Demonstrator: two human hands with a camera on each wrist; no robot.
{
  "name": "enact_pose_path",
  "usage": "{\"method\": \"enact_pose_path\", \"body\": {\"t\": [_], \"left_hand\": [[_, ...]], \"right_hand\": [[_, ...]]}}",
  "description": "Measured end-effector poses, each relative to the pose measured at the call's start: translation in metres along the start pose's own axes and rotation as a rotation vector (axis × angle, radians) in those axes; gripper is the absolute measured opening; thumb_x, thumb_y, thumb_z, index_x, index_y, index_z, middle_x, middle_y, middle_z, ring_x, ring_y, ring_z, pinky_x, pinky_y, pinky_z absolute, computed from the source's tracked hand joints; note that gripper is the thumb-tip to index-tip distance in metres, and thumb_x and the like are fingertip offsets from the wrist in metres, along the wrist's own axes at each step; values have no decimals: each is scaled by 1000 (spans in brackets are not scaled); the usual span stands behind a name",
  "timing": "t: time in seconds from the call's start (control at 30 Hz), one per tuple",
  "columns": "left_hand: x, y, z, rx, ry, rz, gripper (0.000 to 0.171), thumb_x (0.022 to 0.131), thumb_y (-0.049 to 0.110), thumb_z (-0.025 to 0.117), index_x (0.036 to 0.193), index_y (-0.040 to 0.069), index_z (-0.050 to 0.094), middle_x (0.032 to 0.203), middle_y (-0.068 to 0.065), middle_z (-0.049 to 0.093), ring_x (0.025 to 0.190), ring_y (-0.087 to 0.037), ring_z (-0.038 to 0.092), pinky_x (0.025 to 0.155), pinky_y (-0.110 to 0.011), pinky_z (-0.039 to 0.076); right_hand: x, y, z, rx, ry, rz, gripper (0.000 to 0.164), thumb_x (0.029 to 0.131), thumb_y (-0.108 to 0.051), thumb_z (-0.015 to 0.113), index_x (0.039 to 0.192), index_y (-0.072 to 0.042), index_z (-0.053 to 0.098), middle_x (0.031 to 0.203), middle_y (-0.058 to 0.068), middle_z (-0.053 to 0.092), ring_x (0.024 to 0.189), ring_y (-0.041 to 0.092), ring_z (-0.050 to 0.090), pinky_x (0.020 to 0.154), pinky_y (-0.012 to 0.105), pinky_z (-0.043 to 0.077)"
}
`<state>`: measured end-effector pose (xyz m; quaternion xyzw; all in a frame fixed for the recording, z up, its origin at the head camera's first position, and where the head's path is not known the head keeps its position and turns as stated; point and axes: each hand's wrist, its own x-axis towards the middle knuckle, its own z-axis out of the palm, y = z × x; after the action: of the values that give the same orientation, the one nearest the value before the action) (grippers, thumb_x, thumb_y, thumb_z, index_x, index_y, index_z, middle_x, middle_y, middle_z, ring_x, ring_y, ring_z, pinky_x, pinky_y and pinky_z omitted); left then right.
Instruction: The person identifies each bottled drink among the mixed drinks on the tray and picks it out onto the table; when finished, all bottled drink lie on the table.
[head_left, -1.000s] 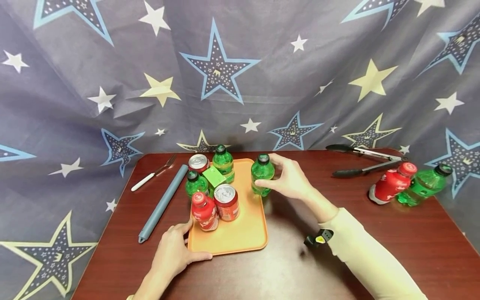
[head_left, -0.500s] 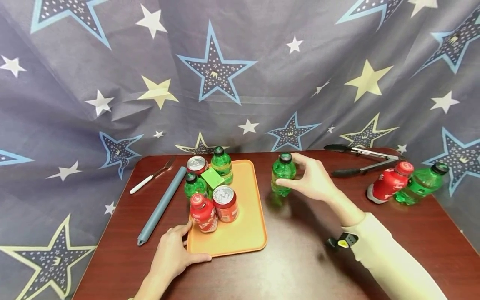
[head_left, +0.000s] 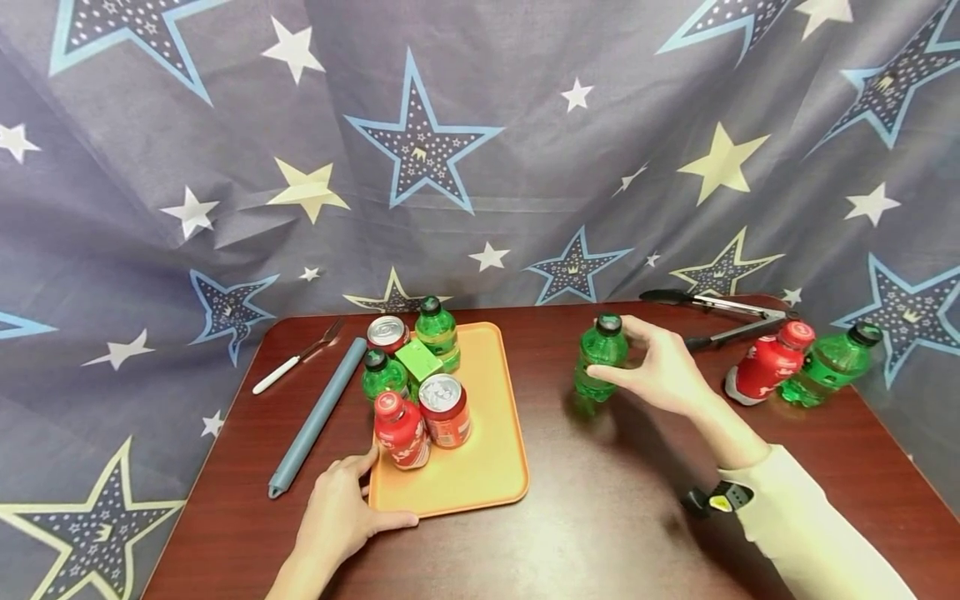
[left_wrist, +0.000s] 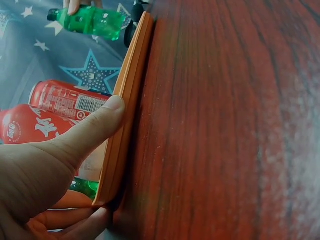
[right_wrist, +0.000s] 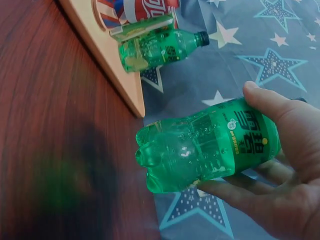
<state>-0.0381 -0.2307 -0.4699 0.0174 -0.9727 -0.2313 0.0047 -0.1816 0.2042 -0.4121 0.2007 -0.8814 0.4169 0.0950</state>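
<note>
Right sleeve: cream sleeve, cut off by the near edge of the head view.
Left hand: the left hand grips the tray's near-left corner, thumb over the near rim; the other fingertips are partly hidden.
Tray: orange tray, on the surface, left of centre.
Tray, near: red bottle, upright, overlapping the left side of a red can.
Tray, middle: green box, its lower part hidden; left green bottle, base covered.
Tray, far: back can, mostly blocked, and back green bottle.
Right hand: the right hand grasps a bottle, fingers largely behind it in the head view.
Held bottle: held green bottle, right of the tray, raised just off the surface; long axis near vertical, cap up, base down. The right wrist view covers most of the cap.
Far left: blue-grey rod and white-handled fork.
Far right: second red bottle, partly covering another green bottle; tongs, one arm partly hidden by the right hand.
Backdrop: star-patterned cloth, cut off at the top.
</note>
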Motion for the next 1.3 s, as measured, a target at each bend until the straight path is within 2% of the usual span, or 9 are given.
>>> {"method": "enact_pose_path", "body": {"t": [0.1,0.4,0.77,0.87,1.03,1.2,1.3], "left_hand": [[0,0,0,5,3,2,125,50,65,101,149,1,60,132,-25,72,119,-43,68,100,-58,56],[1,0,0,10,-4,3,126,50,66,101,150,1,60,133,-25,72,120,-43,68,100,-58,56],[1,0,0,-1,-16,1,128,50,68,100,150,-1,59,134,-26,71,120,-43,67,100,-58,56],[1,0,0,1,-17,3,128,50,69,100,150,0,59,134,-25,71,119,-43,68,100,-58,56],[2,1,0,-12,-4,8,127,50,68,100,149,0,59,133,-24,72,119,-42,68,99,-57,56],[0,0,0,-19,-2,-3,126,50,66,100,148,-1,60,134,-25,71,120,-43,67,100,-58,56],[-1,0,-1,-17,0,-3,126,50,66,100,148,-2,60,134,-25,71,120,-43,67,100,-58,56]], "right_hand": [[-6,6,-5,-32,17,15,50,81,-25,95,126,-18,73,107,-2,80,94,5,76,80,23,59],[-28,18,-22,-46,46,81,59,83,-26,94,136,-15,70,118,3,80,98,-16,66,85,9,53],[-53,28,-39,-33,94,82,61,81,-18,95,137,-14,70,119,9,79,99,-19,66,84,3,52],[-59,30,-46,-47,110,78,61,80,-16,95,136,-15,72,115,2,79,96,-17,68,81,5,53],[-70,39,-57,-71,144,89,55,78,-12,96,128,-16,74,101,-17,76,84,-13,69,70,9,52],[-83,48,-68,-107,168,126,52,78,-12,96,126,-13,74,98,-23,72,86,-18,65,77,3,51],[-91,51,-76,-131,188,174,52,80,-16,95,127,-13,74,97,-29,71,84,-19,64,73,3,50]]}}
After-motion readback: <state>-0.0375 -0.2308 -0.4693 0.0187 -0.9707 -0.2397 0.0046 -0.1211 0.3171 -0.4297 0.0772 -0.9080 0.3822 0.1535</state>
